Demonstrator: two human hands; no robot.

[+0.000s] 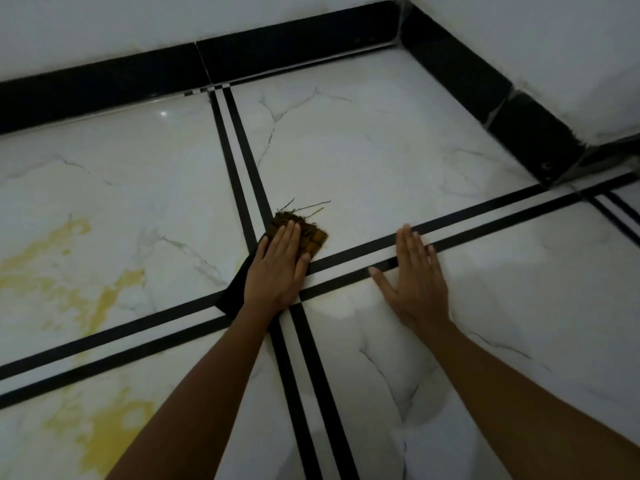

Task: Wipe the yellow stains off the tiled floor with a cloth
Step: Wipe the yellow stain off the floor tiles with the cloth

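My left hand [277,268] lies flat, fingers straight, pressing a dark cloth [313,239] onto the tiled floor where the black double stripes cross. The cloth shows a brown frayed end beyond my fingertips, with loose threads, and a black corner by my wrist. My right hand [417,277] rests flat and spread on the floor to the right, across a black stripe, holding nothing. Yellow stains [45,261] smear the white marble tile at the left, and more yellow stains [100,431] mark the tile below it. A faint yellowish tint sits near the crossing.
A black skirting [277,53] runs along the white wall at the back and turns a corner at the right [457,67]. Black double stripes [242,161] divide the marble tiles. No other objects lie on the floor.
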